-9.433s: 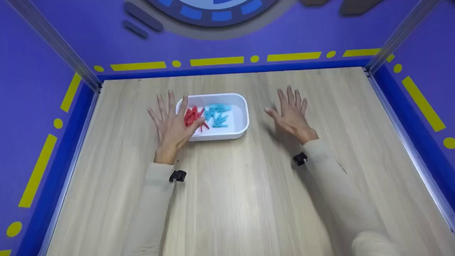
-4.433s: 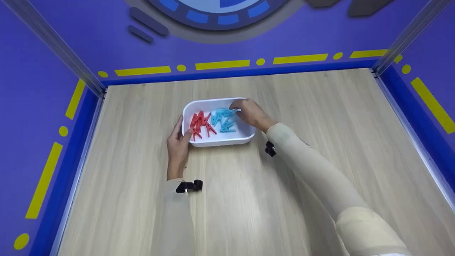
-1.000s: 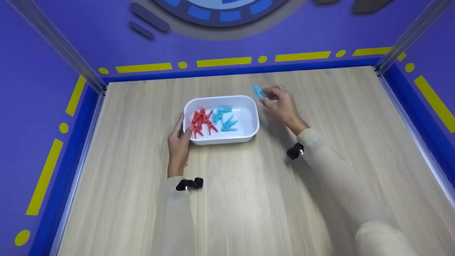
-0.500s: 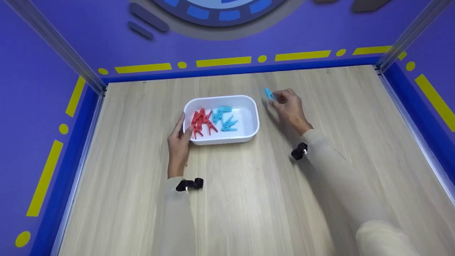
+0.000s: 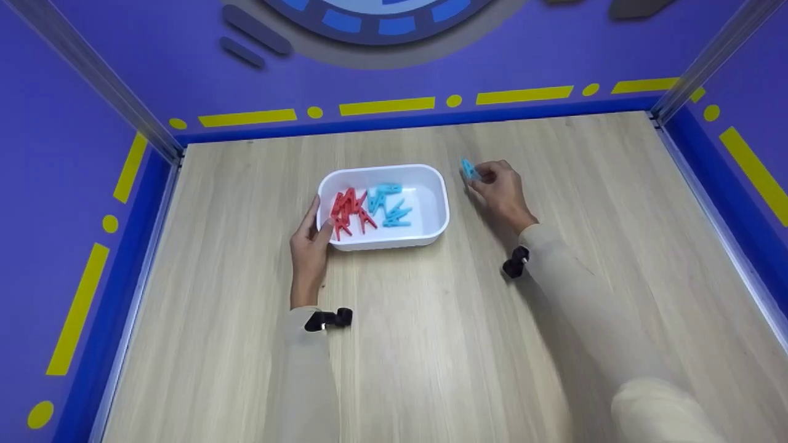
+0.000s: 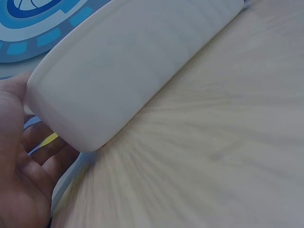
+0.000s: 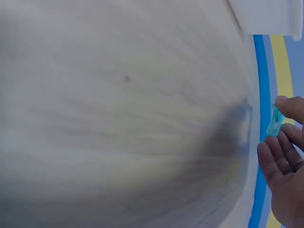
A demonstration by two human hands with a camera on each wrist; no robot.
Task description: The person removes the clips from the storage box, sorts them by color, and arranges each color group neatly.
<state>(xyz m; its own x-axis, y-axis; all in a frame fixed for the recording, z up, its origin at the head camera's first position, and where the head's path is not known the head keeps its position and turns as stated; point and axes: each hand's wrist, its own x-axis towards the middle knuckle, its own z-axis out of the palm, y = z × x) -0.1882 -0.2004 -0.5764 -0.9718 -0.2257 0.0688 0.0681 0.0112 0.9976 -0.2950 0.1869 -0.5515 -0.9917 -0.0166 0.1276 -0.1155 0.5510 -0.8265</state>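
Note:
A white plastic tub (image 5: 425, 234) stands on the wooden table, with red clothespins (image 5: 346, 206) in its left part and light-blue clothespins (image 5: 394, 215) near its middle. My left hand (image 5: 309, 255) grips the tub's left end, thumb over the rim; the left wrist view shows the fingers against the tub's outer wall (image 6: 123, 71). To the right of the tub, my right hand (image 5: 505, 191) pinches one light-blue clothespin (image 5: 469, 169) between thumb and fingers. In the right wrist view that clothespin (image 7: 275, 122) shows at the fingertips, above the table.
The pale wooden table (image 5: 400, 344) is bounded by a purple back wall (image 5: 394, 83) with yellow marks and by side walls at left and right. Black wrist cameras (image 5: 329, 319) sit on both sleeves.
Over the last second my right hand has moved a little right and then toward me and lower with the light-blue clothespin, which earlier came out of the tub. My left hand stays on the tub.

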